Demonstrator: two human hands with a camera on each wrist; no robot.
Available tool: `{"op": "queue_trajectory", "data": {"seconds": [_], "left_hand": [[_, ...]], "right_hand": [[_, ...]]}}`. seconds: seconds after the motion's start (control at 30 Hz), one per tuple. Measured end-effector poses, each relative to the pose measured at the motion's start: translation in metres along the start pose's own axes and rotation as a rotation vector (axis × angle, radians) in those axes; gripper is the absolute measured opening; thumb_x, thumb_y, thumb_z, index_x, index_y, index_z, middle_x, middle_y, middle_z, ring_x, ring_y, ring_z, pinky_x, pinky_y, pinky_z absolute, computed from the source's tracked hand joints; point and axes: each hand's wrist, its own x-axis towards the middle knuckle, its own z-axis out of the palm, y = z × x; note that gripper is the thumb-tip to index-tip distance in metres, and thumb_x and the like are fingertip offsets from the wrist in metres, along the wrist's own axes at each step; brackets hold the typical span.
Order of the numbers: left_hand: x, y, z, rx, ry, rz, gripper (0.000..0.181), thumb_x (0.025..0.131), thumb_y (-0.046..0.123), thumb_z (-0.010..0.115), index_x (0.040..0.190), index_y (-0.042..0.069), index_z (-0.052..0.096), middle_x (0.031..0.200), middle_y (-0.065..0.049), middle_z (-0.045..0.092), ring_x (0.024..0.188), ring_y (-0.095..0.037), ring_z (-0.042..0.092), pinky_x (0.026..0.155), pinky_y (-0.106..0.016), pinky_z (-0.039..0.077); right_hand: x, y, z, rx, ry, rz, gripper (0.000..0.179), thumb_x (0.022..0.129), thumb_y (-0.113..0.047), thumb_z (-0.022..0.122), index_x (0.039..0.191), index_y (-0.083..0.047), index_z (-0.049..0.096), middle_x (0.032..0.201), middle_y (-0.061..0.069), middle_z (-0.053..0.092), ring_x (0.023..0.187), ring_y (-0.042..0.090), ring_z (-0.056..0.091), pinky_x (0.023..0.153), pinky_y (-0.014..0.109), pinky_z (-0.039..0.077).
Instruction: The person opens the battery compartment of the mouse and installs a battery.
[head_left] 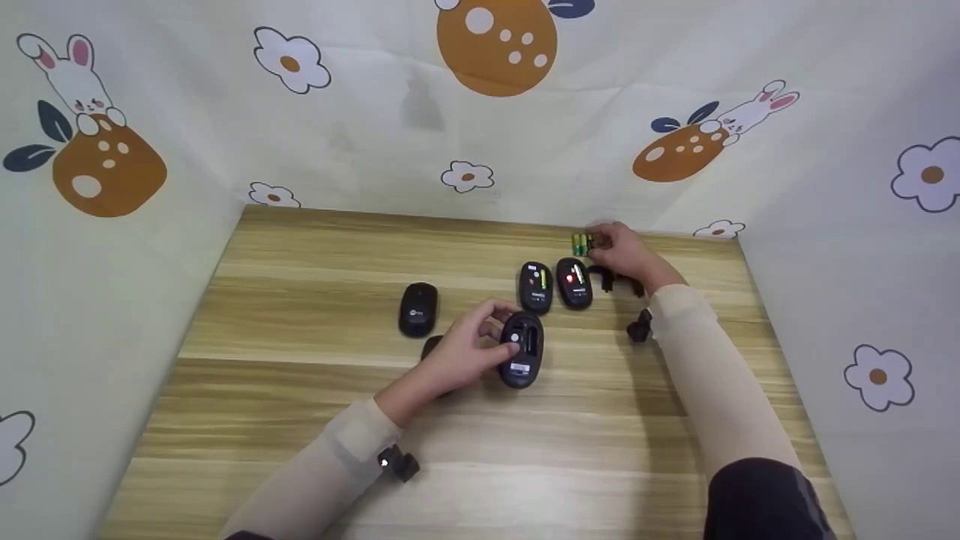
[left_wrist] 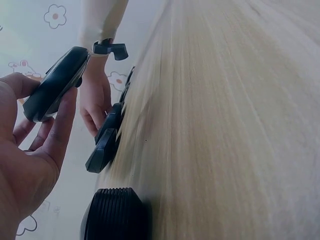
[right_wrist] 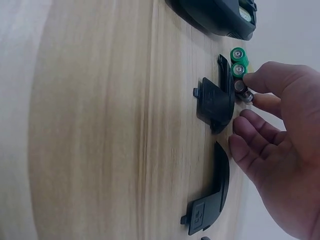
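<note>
My left hand [head_left: 469, 349] grips a black computer mouse [head_left: 517, 375] above the table, its underside facing up and its battery slot uncovered. In the left wrist view, thumb and fingers hold this mouse [left_wrist: 55, 87] by its edges. At the table's back edge, my right hand [head_left: 626, 251] pinches a dark battery [right_wrist: 240, 86] between thumb and index finger; the other fingers are loosely bent. Beside it lie green batteries [right_wrist: 238, 54]. Two black battery covers, one nearer [right_wrist: 216, 105] and one farther [right_wrist: 205, 212], lie close to the right hand.
Two overturned mice, left [head_left: 535, 289] and right [head_left: 574, 285], each show a battery and a red light. An upright mouse [head_left: 418, 309] stands farther left. Another dark mouse [head_left: 430, 345] is mostly hidden by the left hand. A patterned cloth wall [head_left: 375, 165] rises behind the table.
</note>
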Motion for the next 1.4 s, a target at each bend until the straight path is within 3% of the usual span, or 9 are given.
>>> {"op": "queue_trajectory", "data": {"seconds": [0.23,0.47,0.57,0.8,1.03,1.23,1.4], "left_hand": [[0.0,0.0,0.0,-0.006,0.004,-0.001,0.053,0.096,0.003,0.08,0.145,0.013,0.063,0.135,-0.007,0.064,0.103,-0.025,0.072,0.09,-0.044,0.064],[0.0,-0.001,0.0,-0.007,0.008,-0.004,0.053,0.095,0.003,0.08,0.145,0.013,0.063,0.135,-0.007,0.064,0.104,-0.025,0.072,0.091,-0.042,0.064],[0.0,-0.001,0.0,-0.004,0.008,-0.005,0.053,0.095,0.004,0.08,0.145,0.014,0.063,0.135,-0.007,0.064,0.103,-0.025,0.072,0.092,-0.044,0.064],[0.0,-0.001,0.0,-0.01,0.005,0.011,0.052,0.096,0.004,0.08,0.144,0.012,0.063,0.134,-0.008,0.064,0.103,-0.026,0.072,0.09,-0.04,0.065],[0.0,-0.002,0.0,-0.005,0.009,0.005,0.052,0.096,0.004,0.08,0.145,0.014,0.063,0.134,-0.007,0.064,0.104,-0.026,0.071,0.092,-0.044,0.064],[0.0,-0.002,0.0,-0.005,0.014,-0.003,0.053,0.096,0.004,0.08,0.145,0.014,0.063,0.135,-0.006,0.064,0.104,-0.025,0.071,0.092,-0.043,0.064],[0.001,-0.001,0.0,-0.012,0.01,0.004,0.053,0.095,0.003,0.08,0.145,0.012,0.063,0.134,-0.007,0.065,0.104,-0.026,0.072,0.092,-0.043,0.064]], "right_hand": [[0.001,0.005,-0.001,0.001,-0.007,0.008,0.055,0.103,-0.01,0.07,0.154,0.005,0.057,0.142,0.027,0.06,0.125,0.037,0.058,0.113,0.052,0.048],[-0.003,0.007,0.0,0.105,0.035,0.002,0.048,0.101,-0.004,0.073,0.147,0.001,0.058,0.123,0.022,0.067,0.101,0.026,0.062,0.085,0.033,0.054],[-0.007,0.008,0.003,0.182,0.082,0.003,0.046,0.101,-0.001,0.074,0.143,0.001,0.056,0.121,0.021,0.066,0.098,0.024,0.063,0.077,0.025,0.053],[-0.015,0.011,0.015,0.283,0.273,-0.049,0.034,0.102,0.002,0.074,0.134,0.003,0.062,0.112,0.018,0.067,0.098,0.022,0.066,0.078,0.023,0.054],[-0.03,0.003,0.024,0.473,0.395,-0.083,0.036,0.102,0.002,0.075,0.135,0.009,0.064,0.109,0.016,0.068,0.096,0.02,0.066,0.078,0.024,0.058],[-0.051,-0.017,0.03,0.575,0.446,-0.126,0.03,0.099,0.002,0.08,0.126,0.008,0.069,0.108,0.015,0.072,0.094,0.018,0.069,0.082,0.023,0.06],[-0.07,-0.035,0.037,0.677,0.439,-0.136,0.023,0.096,0.005,0.082,0.117,0.007,0.073,0.105,0.013,0.076,0.093,0.016,0.073,0.083,0.024,0.062]]}}
